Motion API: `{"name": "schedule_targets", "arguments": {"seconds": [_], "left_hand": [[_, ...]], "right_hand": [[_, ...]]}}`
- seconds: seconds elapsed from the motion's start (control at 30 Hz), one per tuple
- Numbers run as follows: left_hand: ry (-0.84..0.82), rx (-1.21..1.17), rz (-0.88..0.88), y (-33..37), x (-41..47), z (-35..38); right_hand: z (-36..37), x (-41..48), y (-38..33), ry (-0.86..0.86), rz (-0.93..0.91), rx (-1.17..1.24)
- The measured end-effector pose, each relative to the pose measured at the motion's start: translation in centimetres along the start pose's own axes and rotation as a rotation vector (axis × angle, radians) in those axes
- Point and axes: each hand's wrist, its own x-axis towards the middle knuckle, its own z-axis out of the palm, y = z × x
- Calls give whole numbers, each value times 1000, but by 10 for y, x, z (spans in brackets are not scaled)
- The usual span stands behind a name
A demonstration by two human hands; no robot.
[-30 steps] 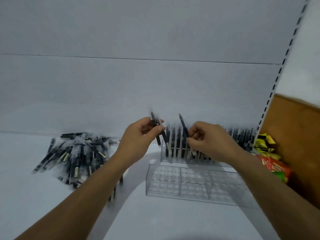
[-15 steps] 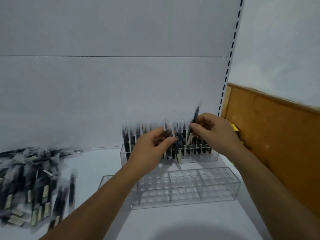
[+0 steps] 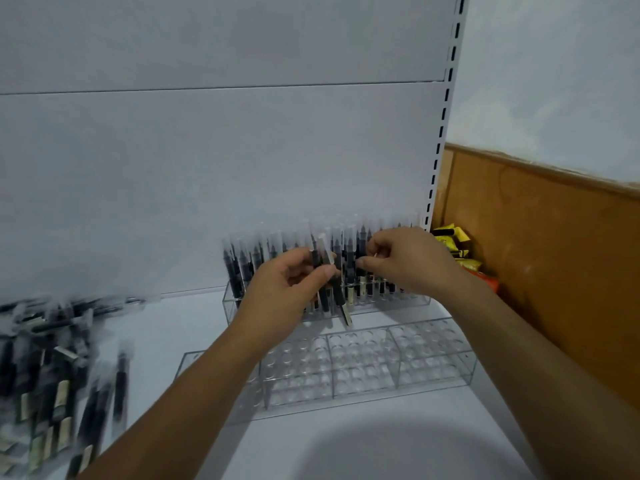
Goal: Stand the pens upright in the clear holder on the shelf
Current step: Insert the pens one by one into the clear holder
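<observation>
Spanning the lower frame: white shelf (image 3: 180,327), matching white back panel (image 3: 242,150) behind it, slotted upright (image 3: 446,109) at 1 o'clock. Pale wall (image 3: 554,81) and brown wooden panel (image 3: 536,254) at 3 o'clock, with yellow packets (image 3: 453,237) wedged at the panel's foot.

Rear holder (image 3: 415,301), clear, at centre against the back panel: dark pens with clear caps stand upright in a row. Front holder (image 3: 363,362), clear, partitioned, just toward 6 o'clock: rows of round sockets visible. Loose pens (image 3: 45,375), heaped at 8 o'clock, dark with pale labels.

Left hand (image 3: 287,289): fingers curled, gripping a few held pens (image 3: 327,271), over the rear holder. Right hand (image 3: 405,261): thumb and forefinger pinching a single pen (image 3: 362,242) in the row.

Heap blurred and cut by the left edge; the hands hide the middle of the row; pen count not legible.
</observation>
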Motion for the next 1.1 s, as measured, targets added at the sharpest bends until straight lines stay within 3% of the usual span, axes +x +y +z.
{"name": "schedule_targets", "arguments": {"seconds": [0.27, 0.37, 0.47, 0.53, 0.77, 0.93, 1.1], "left_hand": [[0, -7, -19, -1, -1, -1], [3, -54, -36, 1, -1, -1], [18, -70, -42, 0, 0, 0], [18, -71, -40, 1, 0, 0], [6, -100, -68, 2, 0, -1], [-37, -85, -76, 1, -1, 1], [-51, -85, -73, 2, -1, 2]], "right_hand": [[0, -6, 2, -91, 38, -41], [-6, -16, 1, -43, 3, 147], [-8, -26, -11, -120, -85, 455], [-2, -28, -17, -150, -104, 486], [5, -25, -21, -21, -74, 461], [-11, -19, 15, 294, 61, 584], [-1, -14, 22, 317, 74, 511]]}}
